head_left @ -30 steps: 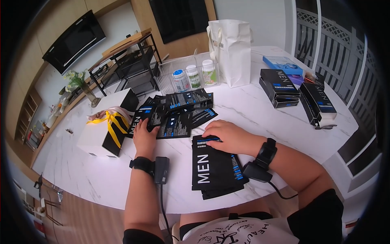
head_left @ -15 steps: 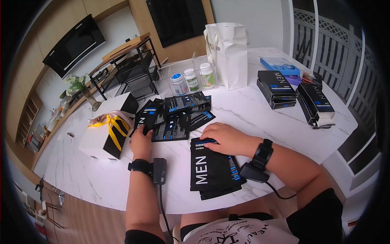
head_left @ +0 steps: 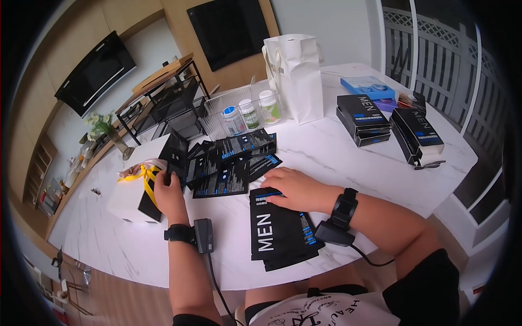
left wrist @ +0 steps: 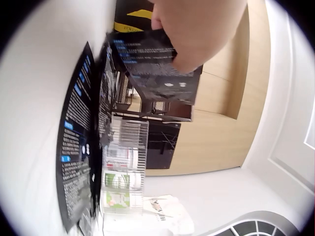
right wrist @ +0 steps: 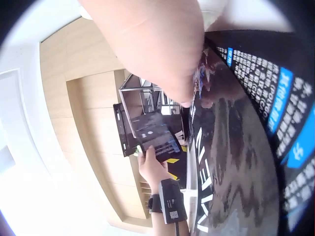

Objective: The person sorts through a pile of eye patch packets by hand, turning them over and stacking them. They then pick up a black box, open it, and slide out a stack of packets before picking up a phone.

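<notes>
In the head view my left hand (head_left: 167, 193) pinches one flat black sachet (head_left: 176, 151) between thumb and fingers and holds it raised beside the white box. The left wrist view shows printed text on this sachet (left wrist: 155, 81), with the thumb over one edge. Right beside it on the table lies a loose pile of black sachets (head_left: 231, 176), their printed backs up. My right hand (head_left: 296, 189) rests its fingers on the top end of a neater stack of black "MEN" sachets (head_left: 272, 239) near the table's front edge.
A white-and-black box (head_left: 128, 198) with a yellow ribbon stands left. Behind the pile are a clear bin (head_left: 217, 127) with three bottles and a white paper bag (head_left: 302, 92). Black "MEN" boxes (head_left: 361, 117) and a blue box (head_left: 367, 86) are at the right.
My left hand has lifted a sachet off the pile's left side and moved it left and up, turning its printed back into view. My right hand stays on the stack.
</notes>
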{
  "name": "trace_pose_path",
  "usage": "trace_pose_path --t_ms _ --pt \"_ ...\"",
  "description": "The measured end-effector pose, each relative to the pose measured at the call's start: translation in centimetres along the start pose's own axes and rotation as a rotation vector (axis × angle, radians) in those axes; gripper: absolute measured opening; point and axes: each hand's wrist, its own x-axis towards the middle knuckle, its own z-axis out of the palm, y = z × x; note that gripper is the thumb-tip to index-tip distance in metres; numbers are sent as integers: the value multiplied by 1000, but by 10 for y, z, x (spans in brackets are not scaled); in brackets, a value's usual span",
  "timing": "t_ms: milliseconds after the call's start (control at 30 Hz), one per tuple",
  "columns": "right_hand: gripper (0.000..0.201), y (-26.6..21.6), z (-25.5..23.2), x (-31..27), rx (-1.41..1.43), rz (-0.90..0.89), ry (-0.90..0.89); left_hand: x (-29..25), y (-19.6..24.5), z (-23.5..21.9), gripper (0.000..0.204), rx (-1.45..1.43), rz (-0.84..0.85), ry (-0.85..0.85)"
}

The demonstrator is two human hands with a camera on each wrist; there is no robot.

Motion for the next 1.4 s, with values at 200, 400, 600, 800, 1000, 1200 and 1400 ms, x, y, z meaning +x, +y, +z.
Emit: trace_pose_path --t_ms 200,400,600,800,1000,1200,1400 --pt "42 -11 -1 14 786 47 364 -35 68 -8 24 -370 489 -77" --pt "23 -12 -9 16 1225 257 668 -58 103 -6 39 -320 1124 -622" --pt "22 -19 -15 14 1171 275 566 -61 88 -8 55 -842 368 -588" --pt "22 -37 -12 8 1043 253 286 -63 85 -7 23 -1180 -255 -843" --pt "11 -20 -18 15 1004 276 532 -70 84 -5 9 -1158 -232 -934" --pt "15 -34 -13 17 917 235 535 -70 84 -5 8 -1198 -260 -861" --pt "14 -31 -18 14 1029 382 408 -69 87 -7 9 -1186 -293 -838"
